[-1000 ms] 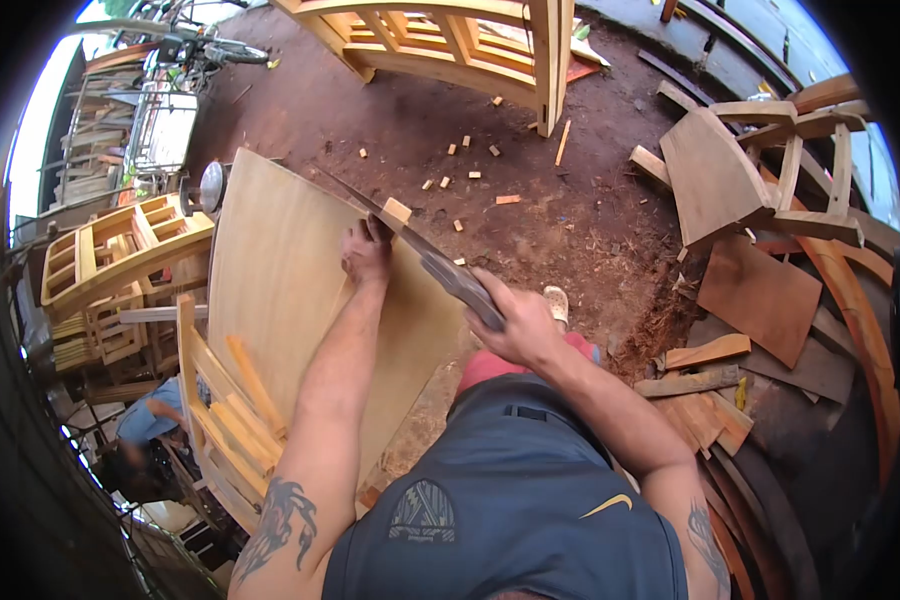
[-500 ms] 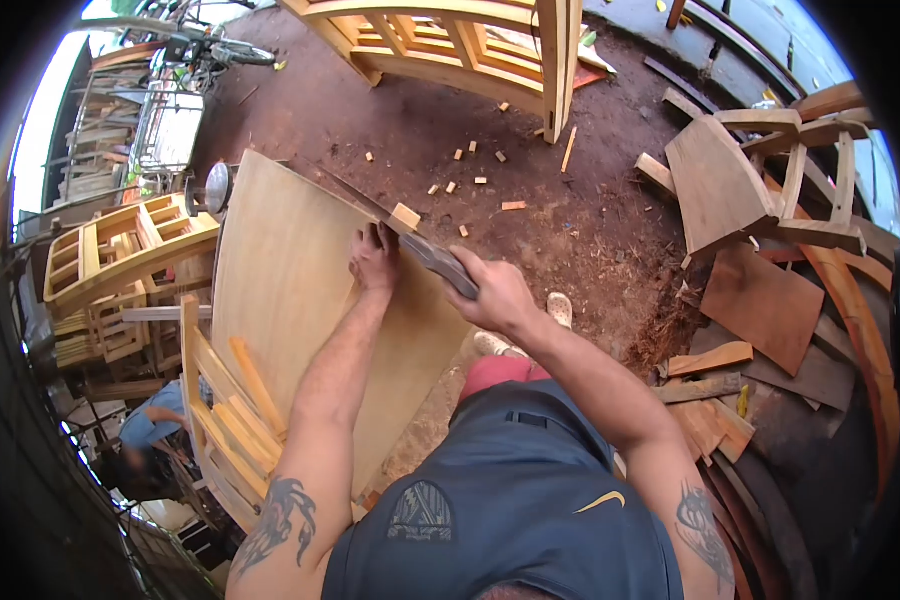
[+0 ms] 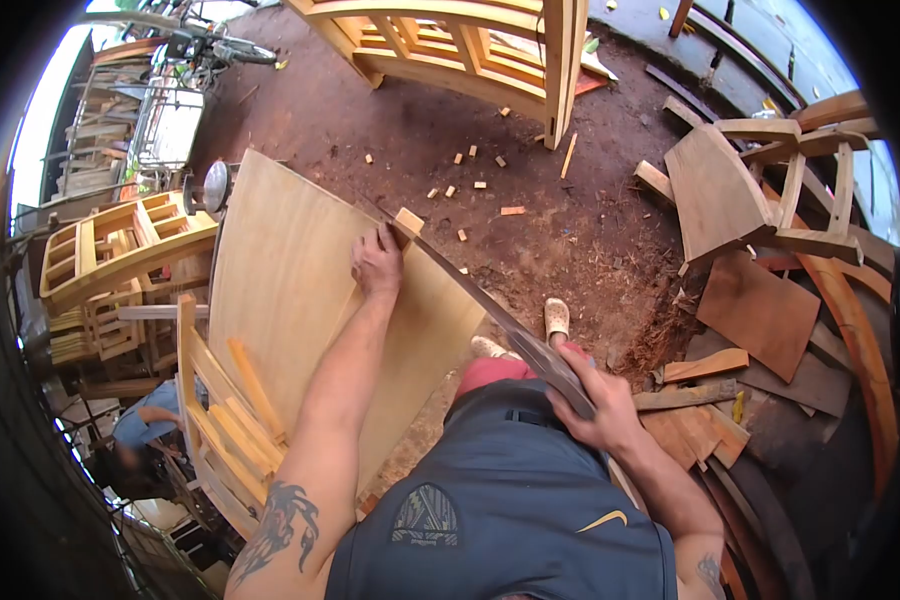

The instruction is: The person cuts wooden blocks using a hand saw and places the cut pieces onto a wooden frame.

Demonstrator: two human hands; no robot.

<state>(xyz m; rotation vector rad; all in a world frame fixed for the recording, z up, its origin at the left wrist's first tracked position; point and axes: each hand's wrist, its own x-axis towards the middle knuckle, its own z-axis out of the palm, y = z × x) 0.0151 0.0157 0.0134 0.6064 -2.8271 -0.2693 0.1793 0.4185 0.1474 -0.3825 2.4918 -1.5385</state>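
Note:
My right hand [image 3: 608,408] grips the handle of a handsaw [image 3: 515,325], close to my right hip. The long blade slants up and left along the edge of a pale wooden board [image 3: 280,240]. At that edge, my left hand [image 3: 378,265] presses down with curled fingers on a narrow wooden strip [image 3: 408,220]. The strip's light end sticks out past the board's edge, and the blade lies against it. Most of the strip is hidden under my left hand and forearm.
Several small wood offcuts [image 3: 480,185] lie on the dirt floor. A wooden frame [image 3: 450,75] stands ahead. To the right are an unfinished chair [image 3: 720,190] and scrap boards [image 3: 760,315]. Slatted furniture [image 3: 130,245] and a seated person [image 3: 150,415] are at the left.
My right hand has drawn the handsaw back, down and to the right toward my hip, so more blade shows. My left hand stays at the strip.

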